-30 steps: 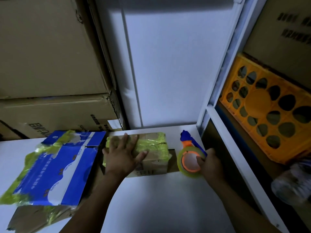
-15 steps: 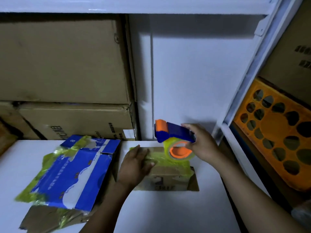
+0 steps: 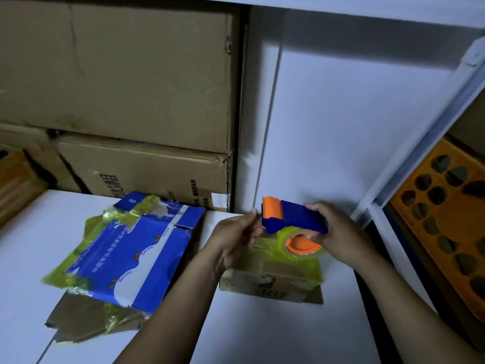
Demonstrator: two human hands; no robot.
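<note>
My right hand [image 3: 338,232] grips a blue tape dispenser [image 3: 296,218] with an orange roller and a roll of yellowish clear tape [image 3: 301,248]. It holds the dispenser just above a small cardboard box [image 3: 273,281] wrapped in yellow-green tape, which lies on the white table [image 3: 262,334]. My left hand [image 3: 233,237] is lifted off the box. Its fingertips are at the dispenser's front end, below the roller, and seem to pinch the tape end there.
A flattened blue and white carton [image 3: 136,256] with torn yellow tape lies to the left on brown cardboard. Large cardboard boxes [image 3: 118,74] are stacked behind it. A white wall panel stands behind the small box. An orange perforated crate [image 3: 446,219] sits in the shelf at right.
My right hand picked the dispenser up from beside the box and brought it over the box. My left hand rose off the box top to the dispenser's front.
</note>
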